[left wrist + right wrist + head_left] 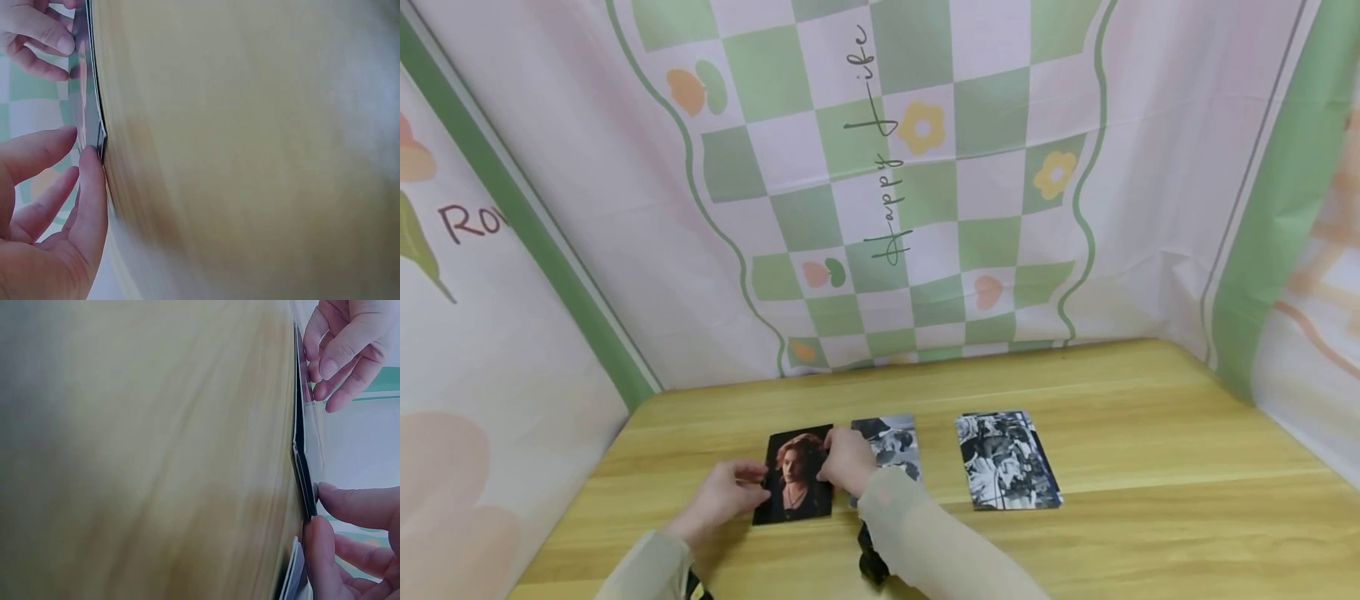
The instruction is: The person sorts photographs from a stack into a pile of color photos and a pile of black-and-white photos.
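Note:
A colour portrait photo lies on the wooden table, and the wrist views show it as the top of a thin stack. My left hand is at its left edge, fingers fairly straight, a fingertip touching the stack's edge. My right hand is at the right edge, where thumb and forefinger pinch the stack's corner. Each hand also shows in the other's wrist view, the right hand and the left hand.
Two black-and-white photos lie to the right on the table, one partly under my right hand and one further right. Patterned cloth walls close in the back and both sides. A black wrist strap sits under my right forearm.

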Motion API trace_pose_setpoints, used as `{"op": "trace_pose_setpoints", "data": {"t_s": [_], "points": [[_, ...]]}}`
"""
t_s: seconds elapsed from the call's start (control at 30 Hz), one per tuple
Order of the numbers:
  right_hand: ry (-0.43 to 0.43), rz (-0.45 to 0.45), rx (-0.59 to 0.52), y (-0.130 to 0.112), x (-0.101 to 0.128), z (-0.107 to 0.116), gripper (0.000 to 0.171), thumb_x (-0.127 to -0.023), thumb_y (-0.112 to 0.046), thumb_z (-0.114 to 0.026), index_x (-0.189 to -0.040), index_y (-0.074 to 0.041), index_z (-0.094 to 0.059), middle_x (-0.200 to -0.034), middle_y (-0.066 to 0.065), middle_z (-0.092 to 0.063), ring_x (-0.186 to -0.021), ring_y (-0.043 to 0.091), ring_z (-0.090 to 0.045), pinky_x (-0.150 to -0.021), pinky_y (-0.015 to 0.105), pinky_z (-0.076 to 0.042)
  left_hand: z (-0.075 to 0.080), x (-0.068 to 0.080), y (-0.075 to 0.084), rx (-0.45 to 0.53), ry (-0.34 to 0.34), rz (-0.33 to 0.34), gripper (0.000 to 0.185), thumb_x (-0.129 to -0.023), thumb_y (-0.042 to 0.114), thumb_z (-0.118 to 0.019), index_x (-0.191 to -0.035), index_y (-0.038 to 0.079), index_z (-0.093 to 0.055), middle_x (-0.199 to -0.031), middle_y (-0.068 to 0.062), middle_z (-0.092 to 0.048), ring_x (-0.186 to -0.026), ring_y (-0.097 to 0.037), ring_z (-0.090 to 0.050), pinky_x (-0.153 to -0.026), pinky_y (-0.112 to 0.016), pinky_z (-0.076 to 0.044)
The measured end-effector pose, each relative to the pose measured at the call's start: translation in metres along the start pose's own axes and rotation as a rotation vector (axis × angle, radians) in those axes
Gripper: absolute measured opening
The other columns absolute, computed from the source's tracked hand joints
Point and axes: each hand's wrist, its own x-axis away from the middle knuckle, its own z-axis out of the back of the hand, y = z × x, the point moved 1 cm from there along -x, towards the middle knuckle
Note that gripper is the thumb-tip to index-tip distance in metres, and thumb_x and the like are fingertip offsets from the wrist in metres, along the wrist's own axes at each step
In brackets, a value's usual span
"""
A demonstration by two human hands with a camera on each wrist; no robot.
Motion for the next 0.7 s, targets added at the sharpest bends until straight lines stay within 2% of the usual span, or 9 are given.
{"op": "trace_pose_setpoints", "data": {"t_s": [0.23, 0.43, 0.63, 0.7], "points": [[-0.013, -0.019, -0.016, 0.0007, -0.0002, -0.0009, 0.037, -0.068, -0.007, -0.083, -0.099, 0.001, -0.065, -0.096, 0.016, -0.067, -0.076, 0.025, -0.061, -0.063, 0.037, -0.053, -0.0007, -0.0013, -0.0003, -0.009, -0.005, -0.003, 0.033, -0.072, -0.01, -0.071, -0.104, -0.011, -0.063, -0.094, -0.016, -0.067, -0.083, -0.023, -0.065, -0.069, -0.032, -0.059], [-0.005, -0.012, -0.006, 0.0033, 0.0, -0.0014, 0.037, -0.066, -0.009, -0.084, -0.097, 0.0, -0.065, -0.093, 0.013, -0.068, -0.069, 0.022, -0.059, -0.062, 0.036, -0.053, -0.001, -0.0019, 0.0001, -0.019, 0.006, 0.009, 0.031, -0.072, -0.009, -0.072, -0.102, -0.009, -0.064, -0.093, -0.014, -0.067, -0.082, -0.022, -0.064, -0.068, -0.032, -0.058], [-0.015, -0.01, -0.046, 0.0045, 0.0008, -0.0009, 0.037, -0.067, -0.008, -0.083, -0.099, 0.001, -0.065, -0.092, 0.014, -0.067, -0.059, 0.018, -0.057, -0.059, 0.034, -0.052, -0.0009, -0.0026, -0.0002, -0.038, 0.014, 0.001, 0.03, -0.071, -0.009, -0.072, -0.101, -0.008, -0.065, -0.092, -0.012, -0.068, -0.082, -0.022, -0.064, -0.069, -0.033, -0.058], [-0.018, -0.012, -0.064, 0.004, 0.0014, 0.0001, 0.036, -0.068, -0.007, -0.082, -0.098, 0.001, -0.064, -0.093, 0.014, -0.067, -0.061, 0.019, -0.058, -0.059, 0.034, -0.053, -0.0007, -0.0022, 0.0, -0.038, 0.017, -0.008, 0.03, -0.071, -0.009, -0.072, -0.1, -0.009, -0.065, -0.092, -0.012, -0.068, -0.082, -0.022, -0.064, -0.069, -0.033, -0.058]]}}
